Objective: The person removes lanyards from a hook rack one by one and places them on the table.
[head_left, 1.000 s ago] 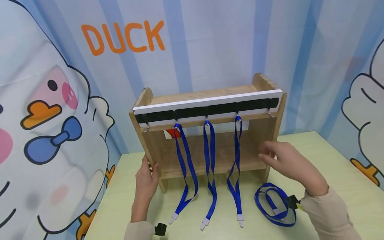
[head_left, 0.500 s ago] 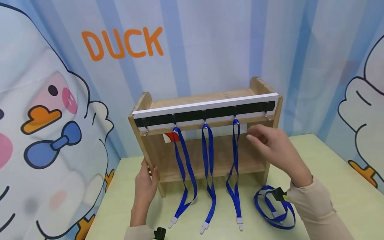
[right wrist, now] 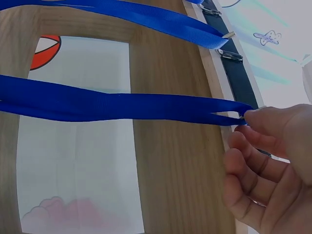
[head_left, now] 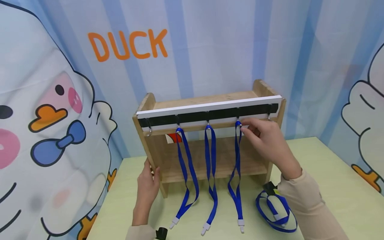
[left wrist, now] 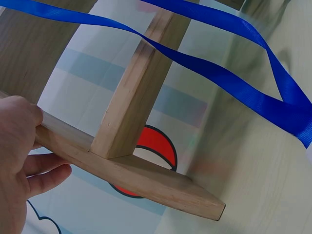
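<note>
A small wooden shelf [head_left: 210, 156] stands on the table, with a row of metal hooks along its front strip [head_left: 193, 116]. Blue lanyards hang by their loops from the three middle hooks: a left one [head_left: 189, 166], a middle one [head_left: 213, 146] and a right one [head_left: 237, 163]. My right hand [head_left: 268, 140] pinches the top of the right lanyard at its hook; in the right wrist view, thumb and forefinger meet at the loop [right wrist: 170, 106]. My left hand [head_left: 147, 188] grips the shelf's left side panel, thumb in front; in the left wrist view its fingers curl around that panel [left wrist: 136, 178].
Another blue lanyard [head_left: 259, 211] lies coiled on the table [head_left: 324, 186], near the right sleeve. The outermost hooks, left [head_left: 149, 132] and right, carry no lanyard. A printed curtain [head_left: 216, 50] rises behind the shelf.
My right hand has moved left and up from the shelf's right side to the top of the right lanyard and taken hold there. My left hand stays on the side panel.
</note>
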### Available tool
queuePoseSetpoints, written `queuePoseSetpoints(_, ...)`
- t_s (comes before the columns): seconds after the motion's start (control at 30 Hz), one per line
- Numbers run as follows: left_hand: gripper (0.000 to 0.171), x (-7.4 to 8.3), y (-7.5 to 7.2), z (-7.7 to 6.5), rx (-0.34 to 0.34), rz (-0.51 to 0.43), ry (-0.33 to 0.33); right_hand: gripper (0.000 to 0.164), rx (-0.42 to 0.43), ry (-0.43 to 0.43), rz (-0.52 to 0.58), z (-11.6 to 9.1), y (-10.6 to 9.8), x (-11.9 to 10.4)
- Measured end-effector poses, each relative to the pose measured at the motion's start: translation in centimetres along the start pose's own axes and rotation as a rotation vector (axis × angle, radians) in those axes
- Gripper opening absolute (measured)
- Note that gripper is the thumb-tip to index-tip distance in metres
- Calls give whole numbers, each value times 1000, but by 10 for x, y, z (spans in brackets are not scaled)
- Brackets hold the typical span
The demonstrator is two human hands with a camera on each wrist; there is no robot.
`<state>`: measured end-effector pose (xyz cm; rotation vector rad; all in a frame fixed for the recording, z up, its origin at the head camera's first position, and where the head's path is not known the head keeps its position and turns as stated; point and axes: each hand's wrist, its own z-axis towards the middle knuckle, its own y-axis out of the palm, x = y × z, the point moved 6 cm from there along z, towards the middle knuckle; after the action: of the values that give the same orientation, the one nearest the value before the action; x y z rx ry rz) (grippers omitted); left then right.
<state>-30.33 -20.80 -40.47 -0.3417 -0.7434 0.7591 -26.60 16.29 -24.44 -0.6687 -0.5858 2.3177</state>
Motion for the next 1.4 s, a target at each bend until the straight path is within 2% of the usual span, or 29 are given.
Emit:
queuePoseSetpoints(0.23, 48, -1, 1, 0, 2, 4, -9, 9, 45, -24, 6, 3, -5, -4)
queuePoseSetpoints(0.43, 48, -1, 1, 1, 12, 4, 0, 11, 83, -54, 36, -2, -16, -13)
queuePoseSetpoints(0.63, 47, 0, 1, 1, 35, 7, 27, 14, 75, -102, 20, -11, -28, -24)
queuePoseSetpoints(0.9, 46, 1, 0, 0, 23, 2, 28, 15, 54, -89, 22, -30, -39, -37)
queuePoseSetpoints(1.07, 46, 2, 0, 2, 29, 2, 45, 20, 87, -117, 41, -44, -43, -45)
queuePoseSetpoints(1.2, 45, 1, 0, 2, 23, -1, 29, 26, 118, -124, 34, -54, -46, -49)
queuePoseSetpoints(1.4, 44, 1, 0, 1, 12, -13, 0, 12, 133, -120, 55, -70, -46, -52)
